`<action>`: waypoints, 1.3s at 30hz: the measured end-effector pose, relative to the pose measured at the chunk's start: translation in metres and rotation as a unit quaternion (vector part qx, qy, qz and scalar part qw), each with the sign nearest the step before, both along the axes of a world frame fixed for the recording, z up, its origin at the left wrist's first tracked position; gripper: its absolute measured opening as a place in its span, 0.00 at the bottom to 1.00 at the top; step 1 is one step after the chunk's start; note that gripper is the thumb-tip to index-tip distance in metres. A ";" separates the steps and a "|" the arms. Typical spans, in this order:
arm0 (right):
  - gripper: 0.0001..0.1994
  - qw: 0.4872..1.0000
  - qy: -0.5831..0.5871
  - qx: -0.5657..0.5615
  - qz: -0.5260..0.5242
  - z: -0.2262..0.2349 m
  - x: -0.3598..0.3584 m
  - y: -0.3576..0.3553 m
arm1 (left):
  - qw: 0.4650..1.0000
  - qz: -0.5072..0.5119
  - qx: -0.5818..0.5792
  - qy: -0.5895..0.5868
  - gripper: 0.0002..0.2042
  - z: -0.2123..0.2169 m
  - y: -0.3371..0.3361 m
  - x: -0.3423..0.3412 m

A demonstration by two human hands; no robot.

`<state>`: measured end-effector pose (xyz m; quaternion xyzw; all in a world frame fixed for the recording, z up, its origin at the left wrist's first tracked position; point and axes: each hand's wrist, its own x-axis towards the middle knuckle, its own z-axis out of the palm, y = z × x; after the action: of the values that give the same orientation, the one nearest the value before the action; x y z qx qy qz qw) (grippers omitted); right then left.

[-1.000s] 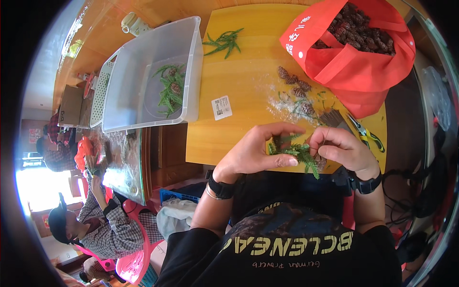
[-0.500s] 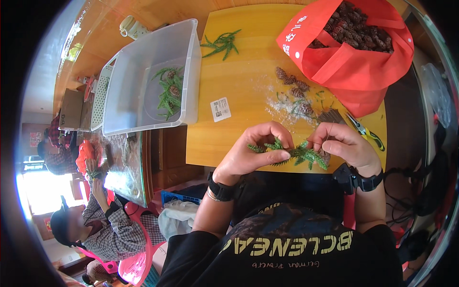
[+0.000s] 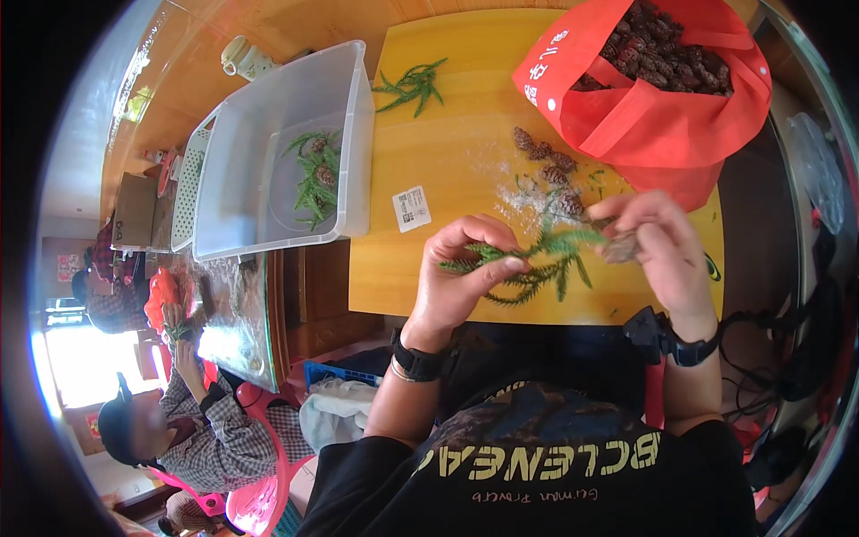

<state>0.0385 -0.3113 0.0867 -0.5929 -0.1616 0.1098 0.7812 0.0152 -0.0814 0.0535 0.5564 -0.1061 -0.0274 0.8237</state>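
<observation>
My left hand [image 3: 470, 277] is closed in a pinch on a green artificial pine sprig [image 3: 559, 268], whose needled twigs spread out to the right over the table's near edge. To the right of it, my right hand [image 3: 667, 246] is smeared by motion. Its fingers are bent around a brown pine cone [image 3: 620, 247], which is also blurred, close to the tips of the sprig. Beyond my hands, several loose pine cones [image 3: 555, 174] lie in a row among white powdery bits [image 3: 528, 199]. Scissors [image 3: 713, 267] are mostly hidden behind my right hand.
A red bag [image 3: 658, 121] full of pine cones stands at the far right. At the left is a clear plastic bin [image 3: 356, 152] holding green sprigs and cones. Another sprig [image 3: 413, 85] and a white label [image 3: 412, 208] lie on the yellow table [image 3: 456, 134]. A person [image 3: 192, 421] sits at the far left.
My right hand has moved up and away from the left, carrying the pine cone off the sprig's right end. The sprig's twigs now spread wider. My left hand keeps its pinch.
</observation>
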 end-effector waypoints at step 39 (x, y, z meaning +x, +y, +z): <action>0.25 0.869 -0.338 -0.349 -0.091 0.017 -0.024 0.046 | 0.982 0.072 0.142 -0.098 0.10 0.021 -0.011 -0.011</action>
<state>0.0145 -0.2656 0.1042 -0.8397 -0.3124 -0.1201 0.4277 0.0042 -0.0928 0.0749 0.6739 -0.1409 0.0712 0.7218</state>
